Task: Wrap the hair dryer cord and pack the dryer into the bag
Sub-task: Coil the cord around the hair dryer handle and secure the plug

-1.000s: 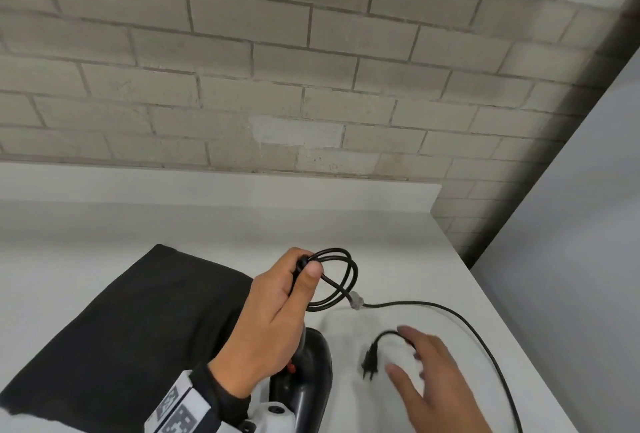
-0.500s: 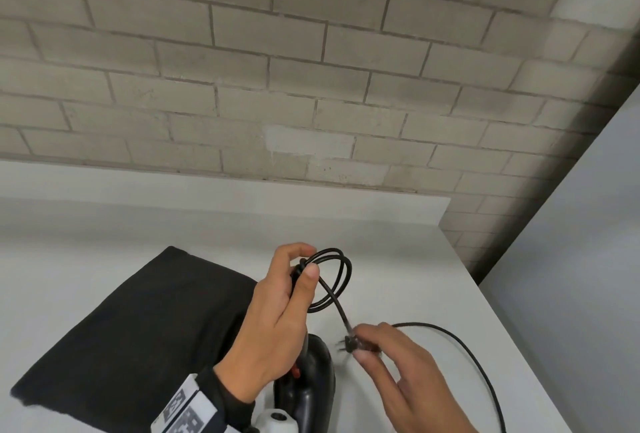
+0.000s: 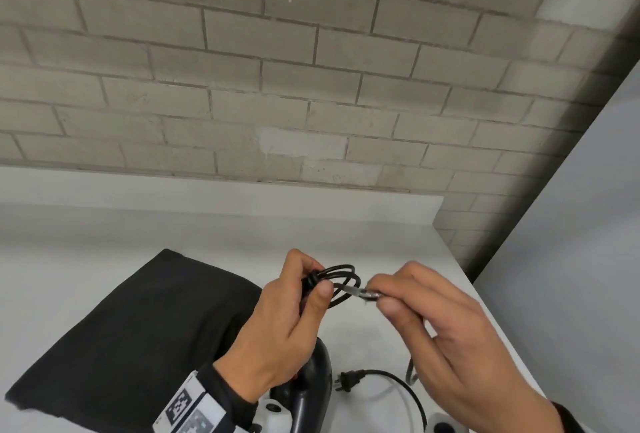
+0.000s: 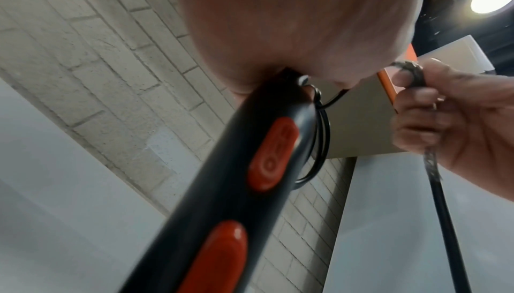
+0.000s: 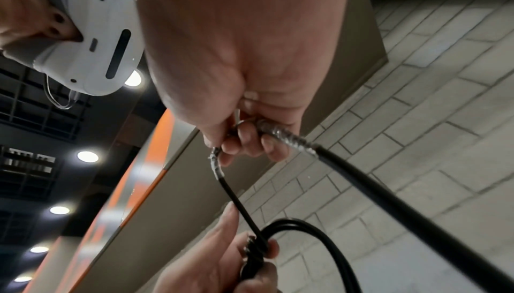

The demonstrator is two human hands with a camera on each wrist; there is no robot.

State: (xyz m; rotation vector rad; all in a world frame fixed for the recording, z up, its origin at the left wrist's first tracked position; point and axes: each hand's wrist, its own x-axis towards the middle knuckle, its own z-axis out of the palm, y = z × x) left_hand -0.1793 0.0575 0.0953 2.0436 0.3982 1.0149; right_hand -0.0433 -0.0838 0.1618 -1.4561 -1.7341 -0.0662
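My left hand (image 3: 294, 321) grips the black hair dryer handle (image 4: 222, 187), which carries orange-red switches, and holds small cord loops (image 3: 341, 285) against its top end. My right hand (image 3: 426, 311) pinches the cord at a taped, silvery stretch (image 5: 289, 139) just right of the loops, level with them. The slack cord drops from that hand to the table, and the plug (image 3: 346, 380) lies by the dryer body (image 3: 311, 387). The black bag (image 3: 131, 339) lies flat at the left under my left forearm.
The white table (image 3: 104, 235) ends at a low white backsplash under a grey brick wall (image 3: 311, 68). A pale grey panel (image 3: 571, 259) stands along the table's right edge.
My right hand took the cord off the table, lifted it and carried it up beside the loops held by my left hand. The plug now lies near the dryer.
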